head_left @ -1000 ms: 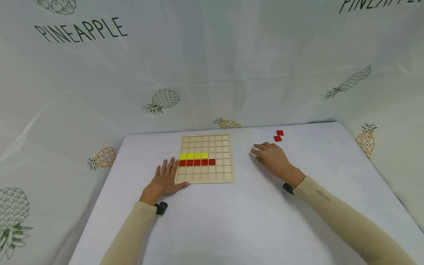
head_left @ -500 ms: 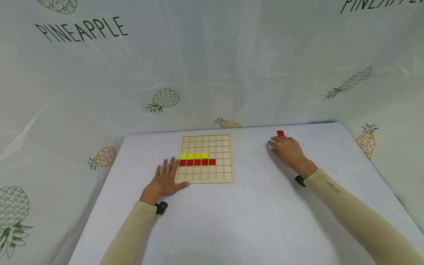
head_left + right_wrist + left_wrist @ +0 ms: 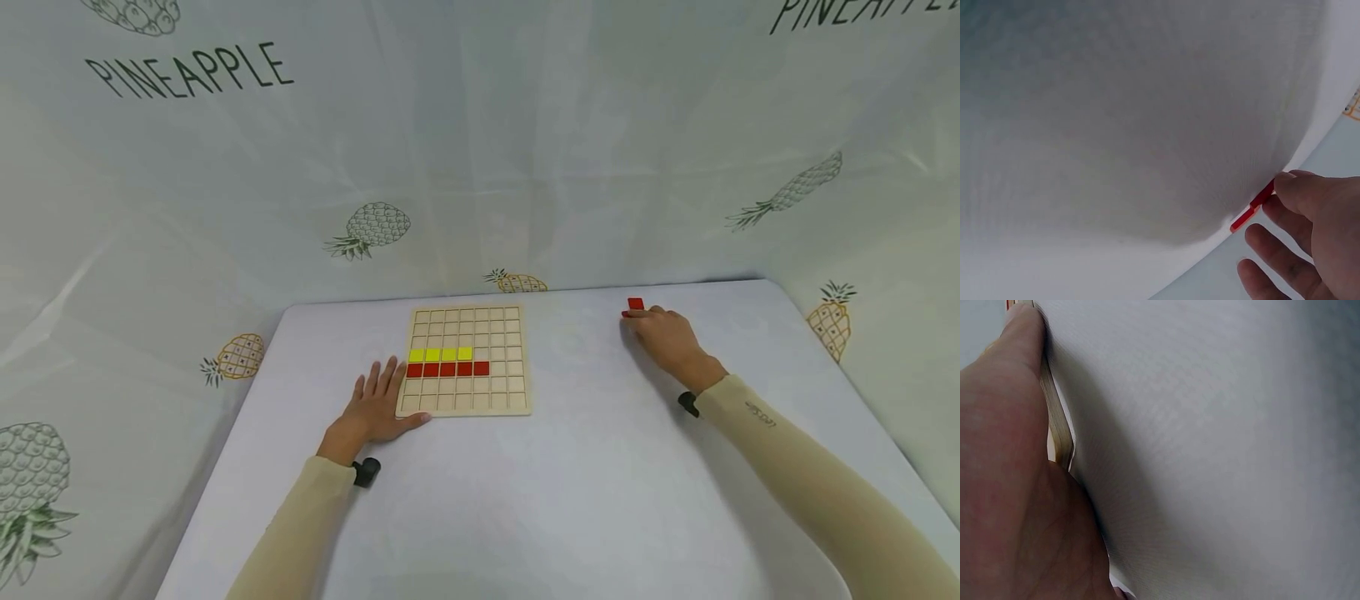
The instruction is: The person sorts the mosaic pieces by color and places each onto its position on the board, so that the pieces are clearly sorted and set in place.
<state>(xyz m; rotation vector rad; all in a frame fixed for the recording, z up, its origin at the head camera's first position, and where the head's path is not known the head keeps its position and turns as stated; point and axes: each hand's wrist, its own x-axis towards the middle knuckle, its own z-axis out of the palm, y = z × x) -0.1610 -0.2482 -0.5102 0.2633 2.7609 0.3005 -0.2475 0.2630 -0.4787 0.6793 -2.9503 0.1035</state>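
Note:
A square wooden grid board [image 3: 462, 327] lies flat on the table, with a row of yellow tiles [image 3: 449, 354] directly above a row of red tiles [image 3: 447, 369]. Spread fingers of my left hand [image 3: 372, 414] rest along the board's left edge, and the thumb lies at its near left corner. Far to the right, my right hand [image 3: 670, 343] pinches a small red square tile [image 3: 1264, 194] between thumb and index finger, down at the table surface. Another red tile [image 3: 635, 303] lies just beyond it, partly hidden by the fingers in the head view.
The white table [image 3: 570, 500] ends at a far edge against a hanging cloth [image 3: 525, 125] printed with pineapples. Black wrist cameras sit at both wrists, the left camera [image 3: 366, 472] close to the tabletop.
My right hand has moved right and away from me to the two loose red tiles, and its thumb and index finger have closed on the nearer one. My left hand has stayed put.

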